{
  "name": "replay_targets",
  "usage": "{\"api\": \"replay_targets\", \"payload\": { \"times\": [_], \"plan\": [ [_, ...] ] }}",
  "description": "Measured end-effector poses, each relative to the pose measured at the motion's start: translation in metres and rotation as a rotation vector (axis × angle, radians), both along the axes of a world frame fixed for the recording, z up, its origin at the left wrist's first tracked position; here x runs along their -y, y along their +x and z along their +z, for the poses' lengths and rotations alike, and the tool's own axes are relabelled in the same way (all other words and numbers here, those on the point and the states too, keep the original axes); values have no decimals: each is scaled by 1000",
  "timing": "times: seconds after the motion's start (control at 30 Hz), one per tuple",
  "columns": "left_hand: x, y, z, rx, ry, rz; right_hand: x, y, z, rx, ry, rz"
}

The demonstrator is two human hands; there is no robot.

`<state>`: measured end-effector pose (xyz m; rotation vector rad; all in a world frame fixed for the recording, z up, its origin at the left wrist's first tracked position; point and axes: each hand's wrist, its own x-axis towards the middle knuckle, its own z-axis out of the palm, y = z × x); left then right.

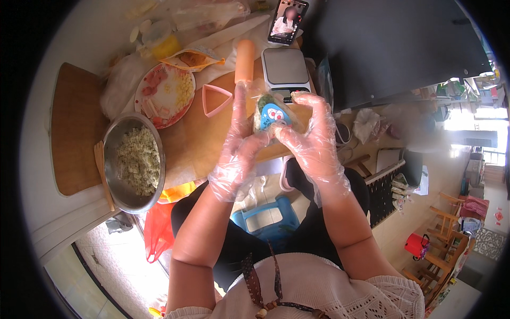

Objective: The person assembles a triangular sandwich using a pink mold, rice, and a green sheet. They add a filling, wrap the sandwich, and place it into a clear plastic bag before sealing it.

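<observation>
Both my hands wear clear plastic gloves and meet around a triangular rice ball [259, 115] in a clear wrapper, with a blue printed sticker [275, 113] on its face. My left hand [238, 153] lies along its left side, index finger stretched forward and thumb at the lower edge. On the other side, my right hand [314, 139] presses its thumb near the sticker's lower edge, while its index finger arches apart from the wrapper. A pink triangular mould [204, 101] stands on the wooden table [187, 147] left of my hands. Beyond my left fingertip is an orange cylinder [244, 60].
A kitchen scale [286, 65] and a propped phone [275, 40] stand behind. To the left are a plate [165, 89] of chopped ingredients, an opened pouch [193, 60], a steel bowl [160, 167] of rice mixture and a wooden fork [104, 175]. Below is a blue stool [289, 211].
</observation>
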<state>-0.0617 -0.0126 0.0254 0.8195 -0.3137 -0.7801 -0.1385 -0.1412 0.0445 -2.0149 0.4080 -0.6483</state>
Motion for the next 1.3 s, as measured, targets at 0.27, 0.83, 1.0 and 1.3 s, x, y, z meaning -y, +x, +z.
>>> {"api": "replay_targets", "payload": {
  "times": [0.27,0.83,1.0,1.3],
  "plan": [
    [1,-2,5,22,56,-61,6,3,-1,-99,-19,-66],
    [1,-1,8,17,60,-2,15,-5,5,-169,165,72],
    [1,-2,7,38,51,-55,18,-2,8,-258,101,1],
    [-3,-2,5,114,133,-175,8,1,11,-178,53,60]
  ]
}}
